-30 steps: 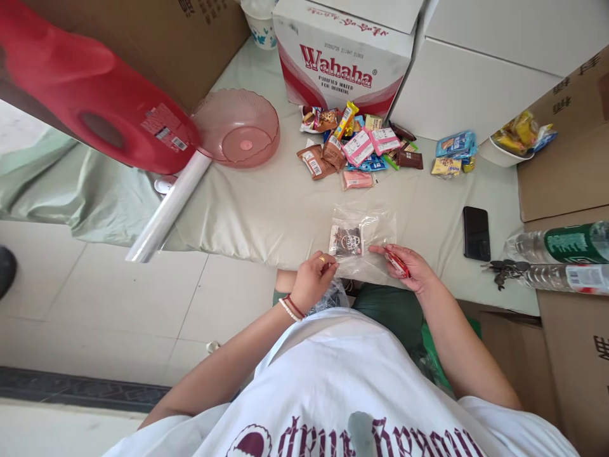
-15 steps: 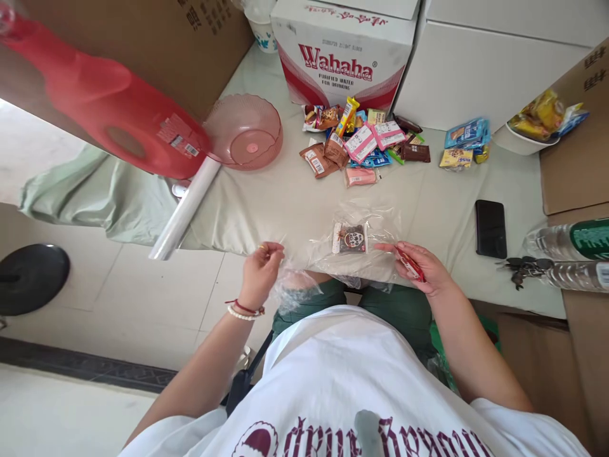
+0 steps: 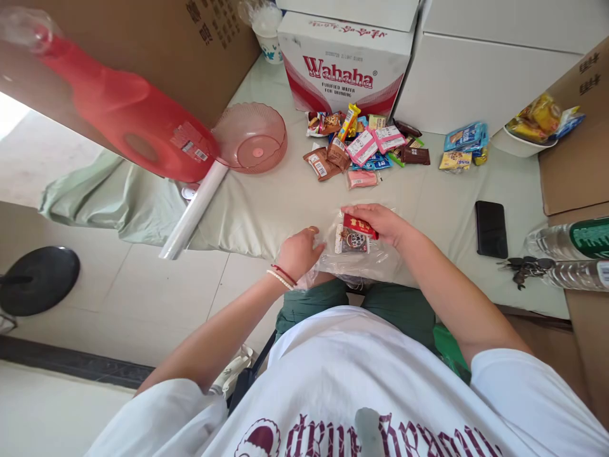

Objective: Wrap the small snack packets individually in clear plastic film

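My right hand (image 3: 378, 222) grips a small red snack packet (image 3: 360, 225) over the far edge of a dark, white-edged snack packet (image 3: 351, 243). That dark packet lies on a crumpled sheet of clear plastic film (image 3: 387, 257) at the table's near edge. By the film's left side is my left hand (image 3: 301, 252), thumb and index finger apart, with nothing visible in it. Its other fingers are partly hidden, and I cannot tell whether they touch the film.
A pile of wrapped snacks (image 3: 364, 146) lies before the Wahaba-style white-and-red carton (image 3: 342, 70). To the left are a pink bowl (image 3: 257, 162), a red jug (image 3: 143, 120) and a film roll (image 3: 195, 212). A phone (image 3: 490, 228), keys (image 3: 521, 266) and bottles (image 3: 578, 275) are at right.
My right hand has moved left and away from my body, carrying the red packet over the dark one. My left hand has come right, to the film's side.
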{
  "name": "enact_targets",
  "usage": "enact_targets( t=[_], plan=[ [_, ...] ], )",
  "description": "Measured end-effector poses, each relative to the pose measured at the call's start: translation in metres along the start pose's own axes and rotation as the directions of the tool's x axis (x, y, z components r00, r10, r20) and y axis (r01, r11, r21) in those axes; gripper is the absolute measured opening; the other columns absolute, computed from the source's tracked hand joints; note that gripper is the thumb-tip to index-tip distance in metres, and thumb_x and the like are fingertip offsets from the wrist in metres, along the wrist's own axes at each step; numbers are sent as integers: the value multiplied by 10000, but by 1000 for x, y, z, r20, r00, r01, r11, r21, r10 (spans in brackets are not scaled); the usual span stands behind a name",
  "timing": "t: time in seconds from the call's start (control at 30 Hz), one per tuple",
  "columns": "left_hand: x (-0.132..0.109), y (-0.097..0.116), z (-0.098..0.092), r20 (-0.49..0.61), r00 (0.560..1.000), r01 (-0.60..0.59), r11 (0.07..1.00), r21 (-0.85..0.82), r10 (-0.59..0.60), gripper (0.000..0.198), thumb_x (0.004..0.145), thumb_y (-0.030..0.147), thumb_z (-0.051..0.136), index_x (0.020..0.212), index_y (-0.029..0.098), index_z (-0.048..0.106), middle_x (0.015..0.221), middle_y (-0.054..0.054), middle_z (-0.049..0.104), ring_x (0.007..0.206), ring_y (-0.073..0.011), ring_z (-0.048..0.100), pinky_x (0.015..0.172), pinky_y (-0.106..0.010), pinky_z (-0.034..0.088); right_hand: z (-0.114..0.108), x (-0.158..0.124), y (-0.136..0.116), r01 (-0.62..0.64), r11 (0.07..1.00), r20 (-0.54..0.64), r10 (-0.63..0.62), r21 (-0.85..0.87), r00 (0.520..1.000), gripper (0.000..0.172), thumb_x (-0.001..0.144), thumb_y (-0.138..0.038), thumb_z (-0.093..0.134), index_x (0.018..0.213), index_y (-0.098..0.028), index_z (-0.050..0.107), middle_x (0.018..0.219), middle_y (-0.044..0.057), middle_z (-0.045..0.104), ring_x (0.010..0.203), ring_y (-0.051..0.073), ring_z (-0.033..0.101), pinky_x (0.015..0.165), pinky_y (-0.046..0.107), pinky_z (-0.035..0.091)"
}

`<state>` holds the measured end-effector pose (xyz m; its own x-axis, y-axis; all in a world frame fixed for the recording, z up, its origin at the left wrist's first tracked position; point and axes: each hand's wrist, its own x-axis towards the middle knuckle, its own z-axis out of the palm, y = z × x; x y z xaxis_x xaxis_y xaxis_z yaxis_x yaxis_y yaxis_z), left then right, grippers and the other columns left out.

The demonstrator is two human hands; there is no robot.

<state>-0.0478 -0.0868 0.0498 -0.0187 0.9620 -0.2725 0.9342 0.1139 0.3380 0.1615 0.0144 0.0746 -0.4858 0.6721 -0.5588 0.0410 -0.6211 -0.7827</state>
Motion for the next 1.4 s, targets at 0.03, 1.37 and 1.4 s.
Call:
enact_targets(
  t=[0.03, 1.37, 1.4],
  plan=[
    [2, -8, 2, -20, 998, 50, 996, -71, -51, 316, 955, 365, 586, 1166, 177, 728, 1006, -116, 766, 913, -280, 720, 742, -332, 466, 6, 7, -5, 23, 999, 2, -23, 34, 1000, 212, 800, -349, 863, 893, -180, 777, 827, 10, 777, 760, 158, 688, 677, 252, 555],
    [-86, -78, 19, -334, 937, -213, 926, -310, 104, 179, 940, 178, 466, 961, 197, 643, 936, -66, 689, 683, -136, 598, 664, -270, 469, 27, 14, 39, 201, 342, 16, -474, -918, 880, 218, 986, -354, 609, 943, -205, 762, 1071, 112, 708, 959, 254, 628, 877, 372, 487],
    [-85, -74, 18, -343, 935, -214, 917, -337, 92, 166, 958, 206, 478, 979, 194, 642, 921, -61, 680, 659, -129, 582, 654, -267, 470, 27, 17, 35, 204, 439, -1, -422, -875, 906, 192, 962, -350, 644, 904, -205, 755, 1000, 92, 718, 904, 234, 634, 830, 346, 487]
  ],
)
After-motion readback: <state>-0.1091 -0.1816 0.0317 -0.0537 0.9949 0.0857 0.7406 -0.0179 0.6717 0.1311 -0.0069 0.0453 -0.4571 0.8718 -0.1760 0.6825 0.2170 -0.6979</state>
